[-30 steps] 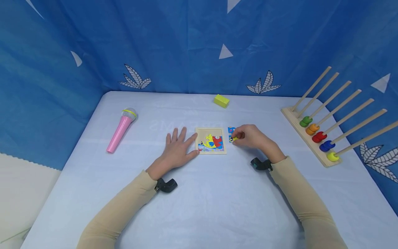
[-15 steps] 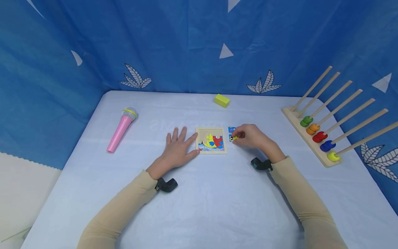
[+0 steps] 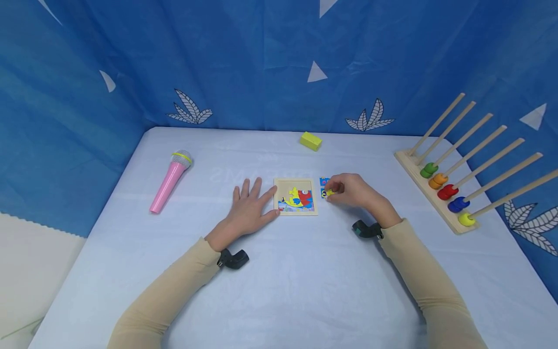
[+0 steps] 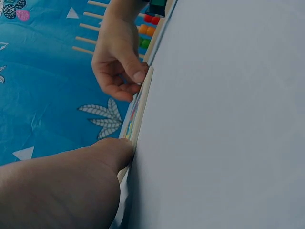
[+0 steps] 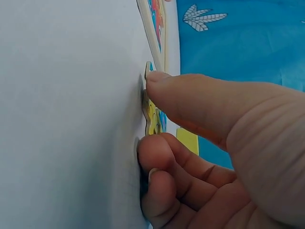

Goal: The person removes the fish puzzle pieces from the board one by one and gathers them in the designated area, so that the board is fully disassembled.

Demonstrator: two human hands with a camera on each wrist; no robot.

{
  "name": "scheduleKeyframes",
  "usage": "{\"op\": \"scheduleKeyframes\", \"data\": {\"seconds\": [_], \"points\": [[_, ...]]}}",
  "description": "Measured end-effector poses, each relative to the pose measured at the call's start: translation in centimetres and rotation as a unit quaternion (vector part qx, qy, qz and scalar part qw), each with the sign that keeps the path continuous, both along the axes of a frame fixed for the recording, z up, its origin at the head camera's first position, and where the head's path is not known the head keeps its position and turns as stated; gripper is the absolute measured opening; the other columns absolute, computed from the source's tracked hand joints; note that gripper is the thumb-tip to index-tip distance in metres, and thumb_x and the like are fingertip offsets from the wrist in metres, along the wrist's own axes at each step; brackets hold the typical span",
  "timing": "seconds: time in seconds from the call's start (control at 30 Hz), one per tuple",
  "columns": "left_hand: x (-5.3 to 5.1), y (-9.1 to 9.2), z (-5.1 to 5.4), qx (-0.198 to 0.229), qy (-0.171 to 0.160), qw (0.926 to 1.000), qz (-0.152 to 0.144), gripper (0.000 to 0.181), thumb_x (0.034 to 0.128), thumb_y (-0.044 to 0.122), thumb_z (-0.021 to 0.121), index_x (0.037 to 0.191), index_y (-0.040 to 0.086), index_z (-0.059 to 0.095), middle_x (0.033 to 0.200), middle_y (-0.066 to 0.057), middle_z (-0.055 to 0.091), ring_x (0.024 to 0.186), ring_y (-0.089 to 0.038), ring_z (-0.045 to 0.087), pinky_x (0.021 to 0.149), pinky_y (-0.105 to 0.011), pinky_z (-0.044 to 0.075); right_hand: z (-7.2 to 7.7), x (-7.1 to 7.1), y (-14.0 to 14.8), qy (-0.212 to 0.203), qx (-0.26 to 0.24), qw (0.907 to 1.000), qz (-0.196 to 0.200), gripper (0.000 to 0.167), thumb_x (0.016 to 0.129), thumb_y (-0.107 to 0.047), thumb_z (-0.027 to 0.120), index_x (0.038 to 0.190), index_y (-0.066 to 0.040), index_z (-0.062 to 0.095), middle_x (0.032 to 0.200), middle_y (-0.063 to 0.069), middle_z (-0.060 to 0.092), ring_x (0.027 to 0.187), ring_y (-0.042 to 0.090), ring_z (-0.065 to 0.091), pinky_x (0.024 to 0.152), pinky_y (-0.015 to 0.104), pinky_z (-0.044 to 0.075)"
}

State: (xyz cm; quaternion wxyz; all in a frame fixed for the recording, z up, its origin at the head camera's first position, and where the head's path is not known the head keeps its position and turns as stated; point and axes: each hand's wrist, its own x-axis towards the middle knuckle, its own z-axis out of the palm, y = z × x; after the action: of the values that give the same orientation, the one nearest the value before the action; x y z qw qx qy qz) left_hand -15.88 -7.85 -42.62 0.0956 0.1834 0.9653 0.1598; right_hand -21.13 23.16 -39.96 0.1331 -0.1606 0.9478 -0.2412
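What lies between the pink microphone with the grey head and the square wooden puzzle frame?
In the head view, the person's spread left hand lies between the microphone and the frame.

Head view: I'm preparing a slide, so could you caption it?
Left fingers touch a partly filled, square wooden puzzle tray; right fingers hold a flat, mostly yellow puzzle piece.

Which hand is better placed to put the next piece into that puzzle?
Probably the right hand: it has a loose yellow puzzle piece between thumb and fingers, beside the wooden puzzle tray. The left hand lies spread, touching the tray's left edge, perhaps steadying it.
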Motion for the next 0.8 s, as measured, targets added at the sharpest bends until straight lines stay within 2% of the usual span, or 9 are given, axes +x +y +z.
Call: {"op": "scheduleKeyframes", "data": {"seconds": [0.37,0.8], "points": [[-0.05,-0.14,-0.05,0.003,0.001,1.0000,-0.002,0.073,0.0984,0.053,0.055,0.161,0.026,0.032,0.172,-0.020,0.011,0.157,-0.051,0.002,0.121,-0.073,0.006,-0.03,0.00,0.03,0.005,-0.005,0.9999,0.010,0.026,0.085,-0.009,0.080,0.110,-0.006,0.073,0.094,0.010,0.065,0.087,0.024,0.057,0.077,0.031,0.051],[0.04,-0.08,-0.05,0.000,0.003,1.0000,-0.003,0.073,0.0983,0.053,0.055,0.161,0.025,0.032,0.172,-0.020,0.011,0.157,-0.051,0.002,0.121,-0.072,0.007,0.00,0.13,0.02,0.000,-0.003,1.0000,0.001,0.028,0.084,-0.011,0.082,0.109,-0.007,0.071,0.094,0.009,0.065,0.086,0.022,0.057,0.077,0.031,0.051]]}}
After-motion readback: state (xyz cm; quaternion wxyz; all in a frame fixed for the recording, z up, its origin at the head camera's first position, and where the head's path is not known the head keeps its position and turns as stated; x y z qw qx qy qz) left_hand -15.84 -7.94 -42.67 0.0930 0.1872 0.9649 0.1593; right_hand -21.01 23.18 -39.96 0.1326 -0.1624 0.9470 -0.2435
